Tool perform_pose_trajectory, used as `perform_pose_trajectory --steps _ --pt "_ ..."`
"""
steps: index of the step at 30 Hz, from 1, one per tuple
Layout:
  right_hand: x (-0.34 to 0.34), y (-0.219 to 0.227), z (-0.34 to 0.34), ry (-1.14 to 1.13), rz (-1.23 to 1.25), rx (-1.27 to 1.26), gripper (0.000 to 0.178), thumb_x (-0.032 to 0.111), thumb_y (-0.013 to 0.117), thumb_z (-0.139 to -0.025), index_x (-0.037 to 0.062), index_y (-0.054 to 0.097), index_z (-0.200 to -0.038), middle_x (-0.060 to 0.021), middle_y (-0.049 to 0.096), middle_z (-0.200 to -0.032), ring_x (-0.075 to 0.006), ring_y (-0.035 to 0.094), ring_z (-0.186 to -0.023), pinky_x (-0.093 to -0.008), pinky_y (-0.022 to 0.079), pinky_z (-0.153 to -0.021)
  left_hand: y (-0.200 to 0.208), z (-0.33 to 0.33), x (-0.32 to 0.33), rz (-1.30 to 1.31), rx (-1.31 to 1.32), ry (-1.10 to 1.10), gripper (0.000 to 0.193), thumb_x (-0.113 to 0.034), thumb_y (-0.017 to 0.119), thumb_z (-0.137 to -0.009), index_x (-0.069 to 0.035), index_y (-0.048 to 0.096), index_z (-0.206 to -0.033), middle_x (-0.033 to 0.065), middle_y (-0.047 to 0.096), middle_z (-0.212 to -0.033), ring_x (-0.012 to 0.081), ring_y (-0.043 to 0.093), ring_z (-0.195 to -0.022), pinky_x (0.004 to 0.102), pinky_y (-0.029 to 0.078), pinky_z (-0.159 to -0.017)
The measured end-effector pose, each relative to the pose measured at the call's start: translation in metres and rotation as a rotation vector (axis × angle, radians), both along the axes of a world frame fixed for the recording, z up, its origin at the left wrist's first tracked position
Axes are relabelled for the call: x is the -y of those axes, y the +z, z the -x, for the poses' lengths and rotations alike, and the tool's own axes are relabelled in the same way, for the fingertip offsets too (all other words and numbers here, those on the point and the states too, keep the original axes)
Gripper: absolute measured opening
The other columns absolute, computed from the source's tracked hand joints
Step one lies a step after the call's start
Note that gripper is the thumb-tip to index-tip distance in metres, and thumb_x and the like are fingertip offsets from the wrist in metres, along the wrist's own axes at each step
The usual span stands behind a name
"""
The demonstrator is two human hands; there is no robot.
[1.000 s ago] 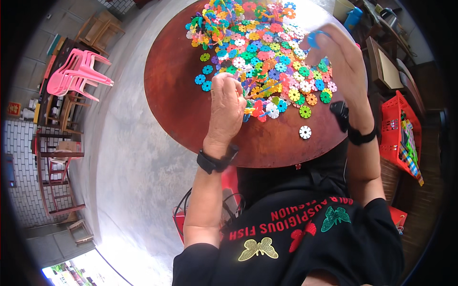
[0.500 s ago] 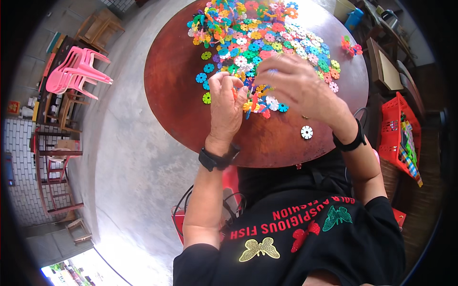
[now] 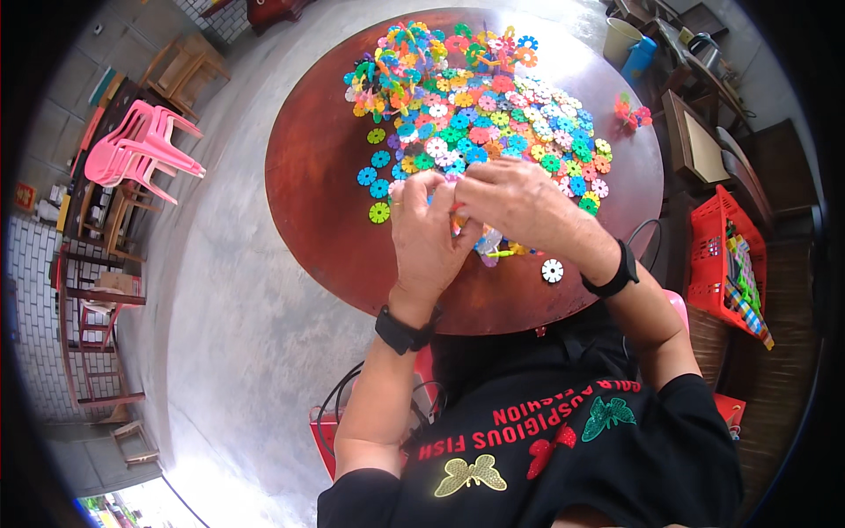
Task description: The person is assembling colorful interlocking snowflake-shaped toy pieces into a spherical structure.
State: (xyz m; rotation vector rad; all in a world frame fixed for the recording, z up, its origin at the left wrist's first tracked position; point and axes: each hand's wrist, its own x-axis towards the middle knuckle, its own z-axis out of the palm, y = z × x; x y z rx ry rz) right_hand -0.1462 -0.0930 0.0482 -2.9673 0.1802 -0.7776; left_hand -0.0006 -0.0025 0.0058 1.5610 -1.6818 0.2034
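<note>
The left hand [image 3: 429, 236] had its fingers curled close around a disc cluster [image 3: 490, 240], mostly hidden, over the near side of the round table [image 3: 321, 238]. The right hand [image 3: 518, 207] met it, fingers bent inward; their grip could not be told. 1 white disc [image 3: 552, 271] lay just beyond. The pieces were judged light, stiff and slick, best held by their rims; slots might crack if forced. Loose discs [image 3: 482, 135] spread farther back. Rightward, a red basket [image 3: 707, 242] contained green pieces [image 3: 738, 266] and a checked strip [image 3: 749, 310]. Farthest stood a cream bucket [image 3: 622, 44], contents not visible.
</note>
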Motion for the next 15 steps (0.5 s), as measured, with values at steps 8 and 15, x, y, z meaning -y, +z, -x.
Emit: perform_pose_trajectory --steps 8,15 --pt "-0.005 0.001 -0.009 0.007 -0.113 -0.010 0.016 0.012 0.059 -0.080 0.0037 0.055 -0.094 -0.0100 0.059 -0.080 -0.0294 0.064 -0.077 -0.0396 0.050 -0.064 -0.007 -0.001 0.001 -0.098 -0.086 -0.142 0.023 -0.018 0.063 -0.086 -0.002 0.052 -0.099 0.0147 0.054 -0.090 0.0355 0.052 -0.085 0.0442 0.045 -0.076" --pt "0.018 0.011 0.013 0.052 -0.529 0.375 0.007 0.009 0.063 -0.084 0.0028 0.058 -0.084 -0.0075 0.061 -0.075 -0.0222 0.065 -0.067 -0.0298 0.050 -0.056 -0.010 -0.012 0.006 -0.060 -0.161 -0.150 0.015 -0.016 0.057 -0.092 -0.004 0.051 -0.086 0.0135 0.054 -0.085 0.0335 0.049 -0.081 0.0439 0.041 -0.074"
